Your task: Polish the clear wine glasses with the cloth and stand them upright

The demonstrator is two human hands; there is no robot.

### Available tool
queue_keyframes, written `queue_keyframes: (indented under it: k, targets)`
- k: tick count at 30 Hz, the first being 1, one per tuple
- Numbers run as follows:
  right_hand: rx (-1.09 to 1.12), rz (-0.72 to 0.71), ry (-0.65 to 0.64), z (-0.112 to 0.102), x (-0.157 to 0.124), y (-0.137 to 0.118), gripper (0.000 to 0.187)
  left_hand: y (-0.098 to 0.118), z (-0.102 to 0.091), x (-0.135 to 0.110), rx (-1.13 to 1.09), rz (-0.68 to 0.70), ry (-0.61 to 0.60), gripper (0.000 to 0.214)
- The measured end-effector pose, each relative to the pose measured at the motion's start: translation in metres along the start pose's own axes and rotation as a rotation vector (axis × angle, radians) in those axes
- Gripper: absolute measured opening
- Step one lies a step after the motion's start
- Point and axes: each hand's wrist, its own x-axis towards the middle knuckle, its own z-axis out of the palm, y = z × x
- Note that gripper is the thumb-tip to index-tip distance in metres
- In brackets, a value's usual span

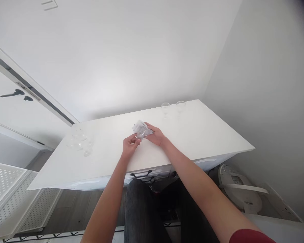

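Note:
Both my hands meet over the middle of a white table (205, 135). My right hand (155, 135) is closed around a crumpled white cloth (140, 128) that seems wrapped over a clear glass. My left hand (130, 145) pinches the near end of that bundle, apparently the glass's stem or base, though the detail is too small to be sure. Two clear stemmed glasses (172, 108) stand upright at the table's far side. Several more clear glasses (80, 141) sit grouped at the table's left end.
A white wall runs behind the table and a grey wall to the right. A white door with a dark handle (14, 93) is at left. A white perforated rack (12, 195) stands low at left, a white appliance (239, 190) on the floor at right. Drawer handles (142, 175) show under the table edge.

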Motion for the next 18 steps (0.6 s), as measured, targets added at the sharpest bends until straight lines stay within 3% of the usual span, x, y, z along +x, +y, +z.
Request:
queue_keyframes:
  k: [3, 8, 11, 15, 18]
  targets:
    - [-0.018, 0.027, -0.059, -0.005, -0.001, -0.001, 0.034, 0.001, 0.001, 0.0, -0.018, -0.012, -0.041, 0.041]
    - [-0.05, 0.037, 0.138, -0.016, 0.006, 0.007, 0.035, 0.003, 0.004, -0.002, 0.103, 0.033, 0.195, 0.036]
    - [-0.084, 0.047, 0.165, -0.017, 0.01, 0.013, 0.039, 0.002, 0.004, 0.0, 0.129, 0.075, 0.296, 0.033]
    - [-0.24, -0.229, 0.138, -0.005, 0.006, 0.015, 0.04, -0.001, 0.003, 0.003, 0.108, 0.045, 0.319, 0.035]
    - [-0.552, -0.42, 0.017, 0.003, 0.001, 0.015, 0.025, -0.002, 0.003, 0.004, 0.135, -0.002, 0.279, 0.036]
